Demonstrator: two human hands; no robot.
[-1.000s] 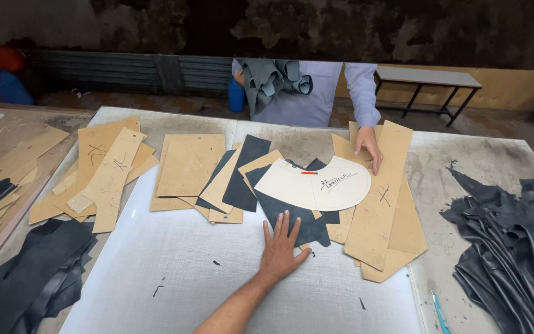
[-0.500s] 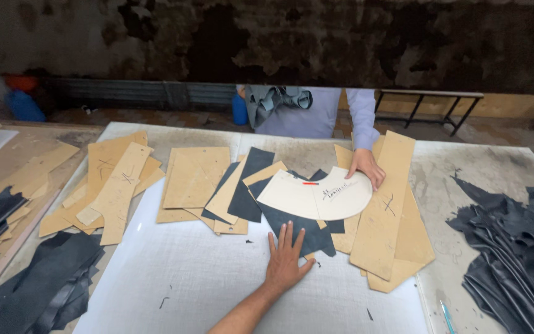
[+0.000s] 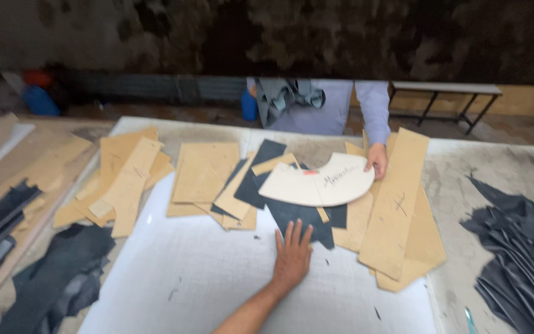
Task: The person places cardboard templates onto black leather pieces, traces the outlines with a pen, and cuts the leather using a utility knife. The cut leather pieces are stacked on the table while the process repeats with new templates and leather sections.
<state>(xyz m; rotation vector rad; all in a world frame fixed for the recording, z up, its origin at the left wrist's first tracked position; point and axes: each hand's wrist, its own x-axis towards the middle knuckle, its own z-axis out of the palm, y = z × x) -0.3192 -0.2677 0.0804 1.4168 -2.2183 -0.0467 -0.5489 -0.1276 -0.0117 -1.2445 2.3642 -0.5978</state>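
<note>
Room: a dim workshop with a dark, stained back wall is surrounding a big work table point(image 3: 495, 167) that is carrying a white cutting sheet point(image 3: 217, 278).
Nearest arm: a bare forearm is reaching in from the bottom edge; which of the wearer's hands it is cannot be told, and the other hand is not showing.
Hand: the hand point(image 3: 293, 256) is lying flat, palm down, fingers spread wide and gripping nothing, its fingertips touching the near edge of the dark piece point(image 3: 298, 216).
Dark piece: it is lying on the sheet just past the hand, partly under the white pattern point(image 3: 319, 182).
White pattern: a curved pale shape is resting on top of the pile, above the dark piece.
Card patterns: tan boards point(image 3: 397, 204) are fanning out to the right of the hand, more point(image 3: 205, 173) are lying to the left of the dark piece, and a further stack point(image 3: 128, 179) is sitting at the sheet's left edge.
Leather, near left: dark hides point(image 3: 57, 278) are bunching at the near left corner.
Leather, right: a heap of dark hides point(image 3: 520, 247) is lying on the table's right side, well apart from the hand.
Co-worker: across the table a person in a pale shirt point(image 3: 341, 105) is standing, one hand point(image 3: 377, 161) resting on the far right tip of the white pattern.
Background: a bench point(image 3: 446, 89) is standing by the far wall.
</note>
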